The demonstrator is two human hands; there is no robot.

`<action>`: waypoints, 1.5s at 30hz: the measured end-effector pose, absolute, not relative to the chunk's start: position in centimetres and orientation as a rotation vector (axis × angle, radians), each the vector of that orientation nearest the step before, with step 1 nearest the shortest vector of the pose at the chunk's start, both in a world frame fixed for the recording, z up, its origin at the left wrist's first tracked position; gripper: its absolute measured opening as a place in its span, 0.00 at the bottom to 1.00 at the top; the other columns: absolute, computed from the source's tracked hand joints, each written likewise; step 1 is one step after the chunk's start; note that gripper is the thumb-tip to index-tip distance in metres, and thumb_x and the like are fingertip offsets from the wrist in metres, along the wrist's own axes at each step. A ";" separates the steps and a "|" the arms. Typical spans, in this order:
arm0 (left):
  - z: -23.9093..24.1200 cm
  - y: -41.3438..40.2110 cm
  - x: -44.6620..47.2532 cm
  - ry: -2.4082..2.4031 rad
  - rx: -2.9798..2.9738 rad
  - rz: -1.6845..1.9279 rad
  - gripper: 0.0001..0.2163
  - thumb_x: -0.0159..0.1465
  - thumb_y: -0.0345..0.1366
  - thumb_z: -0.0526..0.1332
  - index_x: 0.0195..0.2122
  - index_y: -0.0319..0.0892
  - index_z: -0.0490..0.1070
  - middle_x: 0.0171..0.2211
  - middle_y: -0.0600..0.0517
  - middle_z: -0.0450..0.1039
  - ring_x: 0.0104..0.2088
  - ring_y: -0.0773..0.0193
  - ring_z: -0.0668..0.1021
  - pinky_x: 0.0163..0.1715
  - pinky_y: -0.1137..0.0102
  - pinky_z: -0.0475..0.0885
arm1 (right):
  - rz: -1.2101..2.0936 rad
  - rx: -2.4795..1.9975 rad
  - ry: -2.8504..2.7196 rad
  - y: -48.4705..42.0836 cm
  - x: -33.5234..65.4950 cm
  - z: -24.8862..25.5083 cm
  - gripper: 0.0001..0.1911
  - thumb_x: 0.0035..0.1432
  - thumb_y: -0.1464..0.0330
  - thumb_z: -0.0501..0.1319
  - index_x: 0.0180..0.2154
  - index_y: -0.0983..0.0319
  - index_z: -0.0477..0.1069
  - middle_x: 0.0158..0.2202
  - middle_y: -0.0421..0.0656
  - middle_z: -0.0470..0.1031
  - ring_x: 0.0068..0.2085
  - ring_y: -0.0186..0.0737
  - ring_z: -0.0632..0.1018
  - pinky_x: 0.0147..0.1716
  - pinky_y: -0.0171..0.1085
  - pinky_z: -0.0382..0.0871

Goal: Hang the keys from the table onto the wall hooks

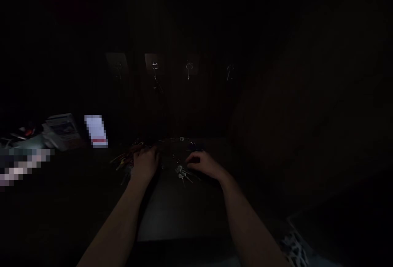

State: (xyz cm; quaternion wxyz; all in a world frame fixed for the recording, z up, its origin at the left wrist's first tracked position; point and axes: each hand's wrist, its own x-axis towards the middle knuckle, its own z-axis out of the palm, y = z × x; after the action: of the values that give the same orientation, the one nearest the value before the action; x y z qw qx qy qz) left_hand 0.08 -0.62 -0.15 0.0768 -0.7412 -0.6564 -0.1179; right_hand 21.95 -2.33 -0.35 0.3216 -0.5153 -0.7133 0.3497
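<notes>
My left hand (145, 162) rests on the right side of a dark, tangled pile of keys (123, 161). Its thumb stands apart from the other fingers, whose tips are lost in the dark. To the right, a bunch of silver keys (183, 173) lies spread on the table (175, 218). My right hand (204, 164) is just above and right of that bunch, thumb and forefinger curled together in a pinch. Anything between those fingertips is too dark to make out. Behind the hands lies a small pale metal piece (181, 139).
On the dark wall hang several metal hooks, including a left-centre hook (155, 67) with a small dark item (158, 88) below it. At left stand a lit, blurred-out screen (96, 131) and a box (65, 130). Patterned cloth (293, 248) shows at lower right.
</notes>
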 end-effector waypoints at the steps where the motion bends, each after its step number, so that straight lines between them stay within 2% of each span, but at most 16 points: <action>1: -0.1 -0.6 0.0 -1.966 -2.224 -0.364 0.15 0.64 0.36 0.47 0.47 0.44 0.69 0.40 0.45 0.76 0.45 0.52 0.74 0.45 0.59 0.62 | 0.913 -1.362 -1.896 -2.4 21.9 -0.3 0.06 0.46 0.69 0.62 0.30 0.60 0.75 0.32 0.39 0.76 0.36 0.38 0.75 0.38 0.36 0.65; 9: 0.0 -0.2 -0.3 -1.917 -2.385 -0.632 0.14 0.64 0.34 0.49 0.45 0.45 0.70 0.43 0.48 0.76 0.44 0.57 0.75 0.44 0.64 0.63 | 0.691 -1.190 -2.163 -2.3 20.9 -1.5 0.10 0.50 0.65 0.63 0.38 0.55 0.75 0.40 0.40 0.74 0.45 0.40 0.71 0.46 0.39 0.62; 14: -0.3 0.4 -0.8 -1.989 -2.564 -0.771 0.12 0.61 0.34 0.52 0.42 0.43 0.72 0.42 0.48 0.76 0.42 0.59 0.76 0.41 0.69 0.65 | 0.498 -1.255 -2.229 -2.8 19.4 -1.9 0.10 0.53 0.62 0.62 0.38 0.54 0.75 0.40 0.41 0.71 0.44 0.39 0.69 0.46 0.40 0.61; 20: 0.7 -0.2 -1.6 -2.010 -3.057 -0.881 0.13 0.57 0.45 0.56 0.34 0.44 0.74 0.35 0.53 0.77 0.37 0.61 0.76 0.37 0.72 0.67 | 0.418 -1.391 -2.167 -2.4 19.4 -2.0 0.07 0.53 0.66 0.61 0.36 0.57 0.74 0.39 0.41 0.72 0.43 0.40 0.69 0.45 0.41 0.59; 25: 0.9 -0.5 -2.2 -1.998 -3.178 -0.744 0.15 0.47 0.39 0.64 0.37 0.44 0.73 0.38 0.53 0.76 0.40 0.61 0.75 0.39 0.72 0.67 | 0.376 -1.478 -2.094 -1.7 20.2 -2.3 0.06 0.53 0.69 0.60 0.35 0.57 0.74 0.39 0.41 0.73 0.43 0.40 0.69 0.45 0.40 0.59; 29: 0.4 0.0 -2.3 -1.934 -3.166 -0.773 0.09 0.53 0.40 0.60 0.32 0.43 0.74 0.35 0.53 0.76 0.38 0.62 0.75 0.39 0.72 0.66 | 0.282 -1.552 -2.041 -1.6 20.4 -2.1 0.06 0.54 0.70 0.58 0.34 0.58 0.74 0.38 0.42 0.73 0.44 0.41 0.69 0.44 0.40 0.58; 31: 0.1 0.1 -2.1 -1.897 -3.175 -0.858 0.10 0.56 0.42 0.57 0.29 0.43 0.74 0.32 0.54 0.76 0.35 0.63 0.75 0.36 0.73 0.66 | 0.247 -1.557 -2.012 -1.6 20.3 -1.9 0.06 0.55 0.69 0.57 0.33 0.58 0.73 0.38 0.42 0.73 0.43 0.42 0.69 0.45 0.41 0.58; 36: 0.5 -0.2 -0.6 -1.891 -3.083 -1.208 0.13 0.58 0.44 0.55 0.30 0.43 0.74 0.30 0.54 0.75 0.34 0.63 0.75 0.35 0.72 0.66 | 0.375 -1.394 -1.916 -2.0 19.2 -1.5 0.07 0.56 0.69 0.55 0.34 0.57 0.73 0.38 0.41 0.75 0.43 0.41 0.71 0.46 0.43 0.58; 41: 1.1 -0.7 1.5 -1.975 -2.924 -1.633 0.12 0.56 0.44 0.57 0.30 0.42 0.74 0.30 0.53 0.75 0.35 0.62 0.74 0.36 0.72 0.66 | 0.568 -1.247 -1.804 -2.2 18.3 -1.7 0.10 0.55 0.66 0.56 0.39 0.56 0.71 0.39 0.41 0.74 0.43 0.40 0.72 0.44 0.39 0.62; 45: 0.6 -0.6 2.2 -2.077 -2.937 -1.903 0.13 0.55 0.45 0.59 0.30 0.39 0.74 0.28 0.53 0.73 0.32 0.64 0.73 0.33 0.72 0.66 | 0.705 -1.218 -1.699 -2.3 18.0 -1.3 0.10 0.54 0.62 0.56 0.34 0.59 0.71 0.33 0.39 0.74 0.34 0.37 0.73 0.36 0.35 0.63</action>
State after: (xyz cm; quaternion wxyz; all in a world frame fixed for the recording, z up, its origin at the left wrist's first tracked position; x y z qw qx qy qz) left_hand 2.20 -0.61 0.62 -0.4475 -0.6454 -0.4565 -0.4182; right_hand 18.04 -2.28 -1.31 0.4509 -0.4928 -0.6874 0.2851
